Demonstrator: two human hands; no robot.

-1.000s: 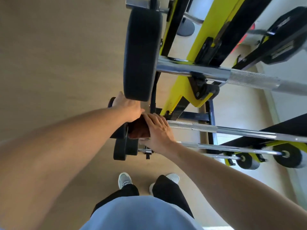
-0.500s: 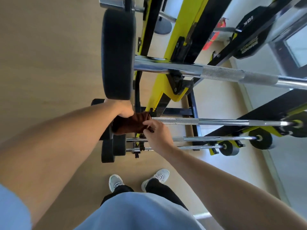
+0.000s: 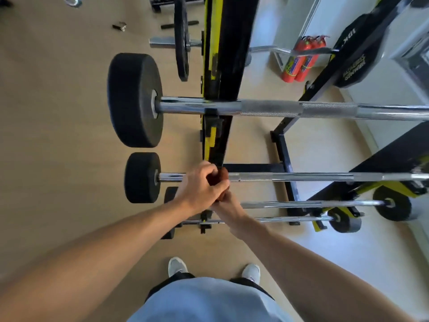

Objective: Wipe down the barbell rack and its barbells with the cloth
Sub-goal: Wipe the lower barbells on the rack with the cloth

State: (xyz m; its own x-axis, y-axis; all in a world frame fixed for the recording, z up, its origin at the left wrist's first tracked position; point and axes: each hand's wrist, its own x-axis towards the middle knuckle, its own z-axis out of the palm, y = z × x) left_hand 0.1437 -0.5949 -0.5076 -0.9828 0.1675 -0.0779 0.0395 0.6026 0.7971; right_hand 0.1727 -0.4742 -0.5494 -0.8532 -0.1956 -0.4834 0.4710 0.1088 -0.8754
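A black and yellow barbell rack (image 3: 214, 73) stands in front of me with several chrome barbells lying across it. The top barbell (image 3: 274, 109) carries a large black weight at its left end. Below it lies a thinner barbell (image 3: 301, 177) with a smaller black weight (image 3: 142, 177). My left hand (image 3: 199, 189) is closed around a bunched brown cloth (image 3: 220, 180) right at this bar, beside the rack's left upright. My right hand (image 3: 228, 209) sits just under the left one and pinches the cloth's lower edge. Most of the cloth is hidden inside my hands.
Two lower barbells (image 3: 301, 204) with small weights sit on the rack below my hands. Red fire extinguishers (image 3: 299, 61) stand against the far wall. A weight plate (image 3: 181, 38) hangs on a bar at the back. My shoes (image 3: 177, 267) stand on the wooden floor close to the rack.
My view has lifted and shifted, showing more of the rack. Both hands have drawn together over the cloth, which is now bunched small and moved right from the weight to the upright.
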